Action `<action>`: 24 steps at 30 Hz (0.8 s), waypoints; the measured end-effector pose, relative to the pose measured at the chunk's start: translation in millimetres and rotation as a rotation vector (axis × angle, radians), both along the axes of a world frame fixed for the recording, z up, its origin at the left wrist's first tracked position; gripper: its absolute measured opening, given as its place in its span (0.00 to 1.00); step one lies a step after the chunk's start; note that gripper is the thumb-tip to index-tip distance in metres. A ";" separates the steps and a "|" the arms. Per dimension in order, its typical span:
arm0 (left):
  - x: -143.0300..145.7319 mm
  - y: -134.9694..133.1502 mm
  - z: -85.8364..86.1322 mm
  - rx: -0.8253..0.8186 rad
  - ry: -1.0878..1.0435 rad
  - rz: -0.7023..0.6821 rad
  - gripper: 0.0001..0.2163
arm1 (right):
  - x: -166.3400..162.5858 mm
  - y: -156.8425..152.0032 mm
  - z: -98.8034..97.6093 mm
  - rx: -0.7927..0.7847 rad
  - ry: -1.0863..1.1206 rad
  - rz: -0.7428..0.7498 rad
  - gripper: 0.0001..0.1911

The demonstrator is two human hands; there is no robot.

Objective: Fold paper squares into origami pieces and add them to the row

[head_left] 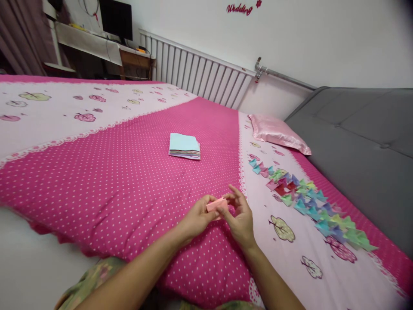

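A small piece of folded salmon-pink paper (217,206) is held between my two hands, above the edge of the bed. My left hand (198,217) pinches its left end between thumb and fingers. On the right end, my right hand (240,217) presses with the thumb, while one or more of its fingers are raised behind. Beyond my hands lies a stack of coloured square paper (184,145) with a light blue sheet on top. To the right, several small folded paper pieces (312,206) in blue, green, pink, red and purple stand in rows on the bed.
The bed has a pink dotted bedspread (135,172) with pale printed bands. A pink pillow (277,132) rests near the grey padded headboard (361,142). A metal railing (196,69) runs along the wall. At the back left is a desk (87,42) with a monitor (116,19).
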State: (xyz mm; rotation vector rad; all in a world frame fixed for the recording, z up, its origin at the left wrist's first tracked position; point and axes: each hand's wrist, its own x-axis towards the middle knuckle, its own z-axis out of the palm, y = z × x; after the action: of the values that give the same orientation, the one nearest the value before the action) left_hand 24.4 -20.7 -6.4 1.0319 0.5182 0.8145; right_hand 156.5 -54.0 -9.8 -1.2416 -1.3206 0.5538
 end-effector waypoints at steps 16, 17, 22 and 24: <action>-2.6 0.7 -5.7 0.013 0.254 -0.261 0.16 | 0.7 0.4 -3.8 -0.194 0.308 -0.040 0.15; -2.9 0.4 -5.5 0.006 0.255 -0.255 0.16 | 0.9 0.9 -4.0 -0.199 0.316 -0.046 0.15; -4.1 -0.7 -2.8 -0.028 0.283 -0.253 0.17 | 1.6 3.2 -4.0 -0.209 0.399 -0.092 0.15; -4.6 -0.6 -2.2 -0.048 0.293 -0.252 0.18 | 1.8 3.5 -3.8 -0.205 0.401 -0.101 0.15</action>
State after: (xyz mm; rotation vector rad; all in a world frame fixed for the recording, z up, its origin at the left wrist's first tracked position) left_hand 19.8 -21.4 -8.6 1.1526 0.6373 0.4285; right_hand 158.3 -50.5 -13.7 -1.2744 -0.8766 0.8330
